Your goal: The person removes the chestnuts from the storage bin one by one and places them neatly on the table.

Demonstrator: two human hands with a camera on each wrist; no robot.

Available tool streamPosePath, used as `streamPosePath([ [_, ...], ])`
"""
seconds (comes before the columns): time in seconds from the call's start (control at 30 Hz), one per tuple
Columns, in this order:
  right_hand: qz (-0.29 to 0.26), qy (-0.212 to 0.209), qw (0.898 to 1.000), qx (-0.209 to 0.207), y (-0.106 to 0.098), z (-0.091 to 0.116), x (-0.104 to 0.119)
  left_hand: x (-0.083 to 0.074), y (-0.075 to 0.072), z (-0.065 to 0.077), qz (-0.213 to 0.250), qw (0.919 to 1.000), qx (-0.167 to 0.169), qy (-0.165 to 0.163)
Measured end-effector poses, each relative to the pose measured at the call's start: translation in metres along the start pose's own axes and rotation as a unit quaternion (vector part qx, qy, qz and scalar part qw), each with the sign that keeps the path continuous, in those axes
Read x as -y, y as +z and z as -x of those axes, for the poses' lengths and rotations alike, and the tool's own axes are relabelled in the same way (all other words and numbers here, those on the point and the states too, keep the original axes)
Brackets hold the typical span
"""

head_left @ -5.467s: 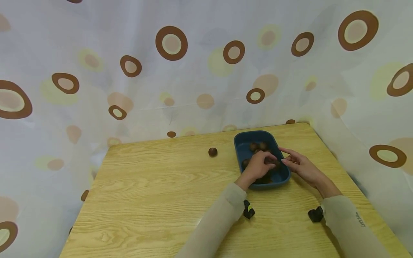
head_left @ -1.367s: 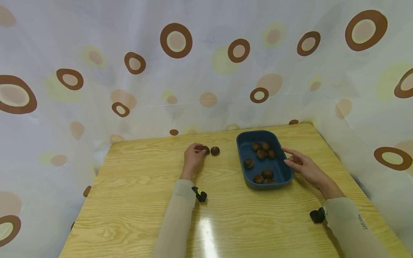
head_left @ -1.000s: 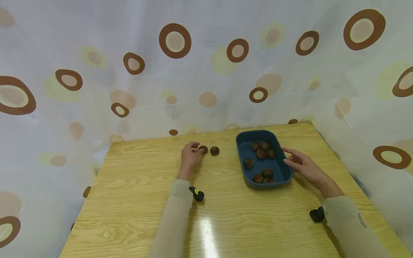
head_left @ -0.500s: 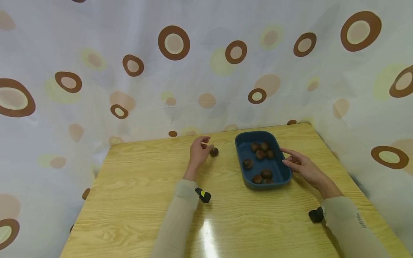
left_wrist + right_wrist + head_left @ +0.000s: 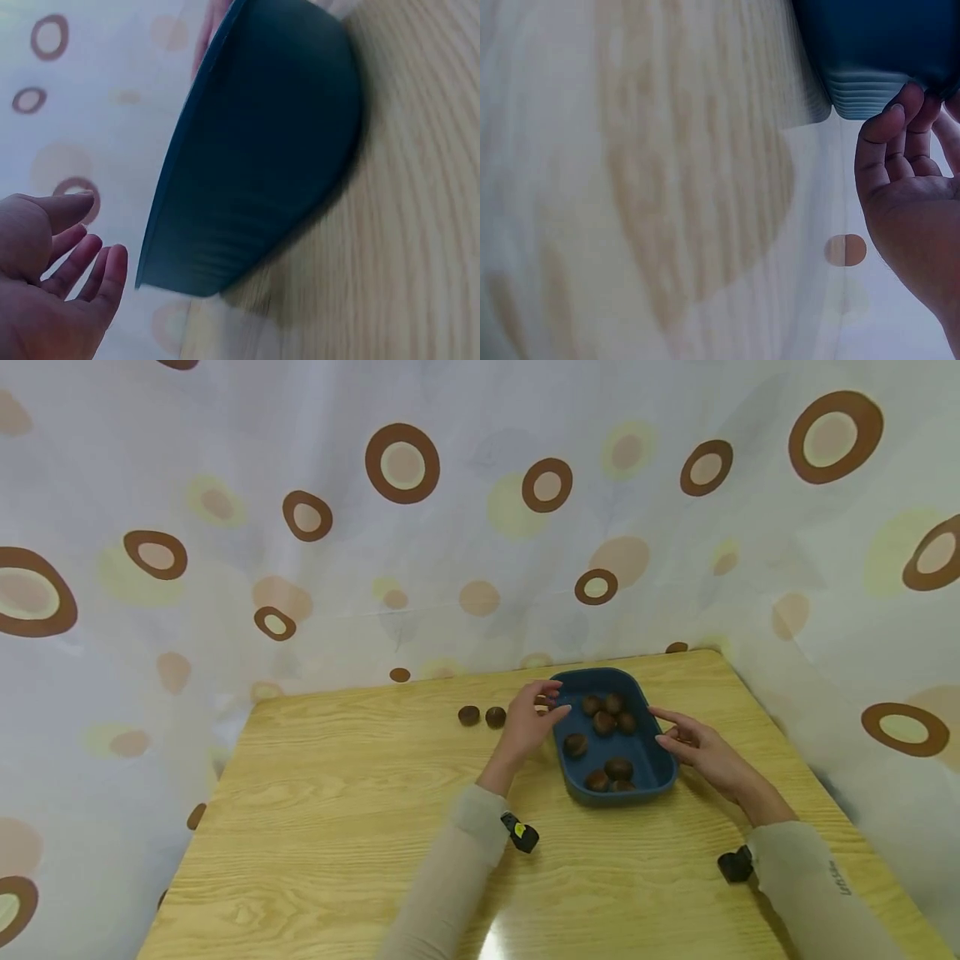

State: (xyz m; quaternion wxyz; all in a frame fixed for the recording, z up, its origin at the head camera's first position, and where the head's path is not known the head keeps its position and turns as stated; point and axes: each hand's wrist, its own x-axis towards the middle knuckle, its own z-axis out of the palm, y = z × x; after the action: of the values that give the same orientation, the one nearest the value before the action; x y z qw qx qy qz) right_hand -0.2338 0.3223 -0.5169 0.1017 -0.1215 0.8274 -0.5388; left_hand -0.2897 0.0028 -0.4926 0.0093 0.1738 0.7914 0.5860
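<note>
In the head view my left hand (image 5: 527,717) hovers at the left rim of a dark blue rectangular tray (image 5: 663,781). Its fingers are loosely bent and hold nothing. The left wrist view shows that same hand (image 5: 64,274) beside the tray's outer wall (image 5: 255,150), thumb and fingers apart. My right hand (image 5: 705,752) touches the tray's right side with its fingertips; in the right wrist view its fingers (image 5: 881,127) meet the wall just below the rim. Several brown chestnuts (image 5: 604,722) lie inside the tray in loose groups.
Left of the tray, two chestnuts sit side by side on the wooden table (image 5: 337,810), one farther left (image 5: 468,716) and one nearer the hand (image 5: 495,717). A white curtain (image 5: 450,552) with brown ring patterns hangs behind the table and along its sides.
My left hand reached into the tray, then set a second chestnut down left of the first. It has since let go and moved right to the tray's rim. The right hand has stayed put.
</note>
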Motion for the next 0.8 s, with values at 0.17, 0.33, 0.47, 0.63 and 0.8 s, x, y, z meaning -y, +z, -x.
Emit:
streamPosePath([
  [0.17,-0.003,-0.003,1.000,-0.001,0.000,0.000,-0.002,-0.010,0.023,-0.005,-0.019,0.9994,0.028,0.005],
  [0.33,-0.003,0.000,1.000,0.001,-0.001,0.000,-0.002,-0.017,0.042,-0.008,-0.046,0.9978,0.047,0.006],
  [0.47,-0.001,0.000,1.000,0.002,-0.001,-0.001,-0.002,-0.019,0.056,-0.010,-0.058,0.9972,0.046,-0.011],
  [0.63,0.007,-0.003,1.000,0.000,0.000,-0.001,-0.001,-0.020,0.070,-0.014,-0.039,0.9984,0.021,-0.035],
  [0.8,0.001,0.000,1.000,0.001,-0.001,-0.001,-0.001,-0.019,0.083,-0.016,-0.070,0.9953,0.026,-0.061],
])
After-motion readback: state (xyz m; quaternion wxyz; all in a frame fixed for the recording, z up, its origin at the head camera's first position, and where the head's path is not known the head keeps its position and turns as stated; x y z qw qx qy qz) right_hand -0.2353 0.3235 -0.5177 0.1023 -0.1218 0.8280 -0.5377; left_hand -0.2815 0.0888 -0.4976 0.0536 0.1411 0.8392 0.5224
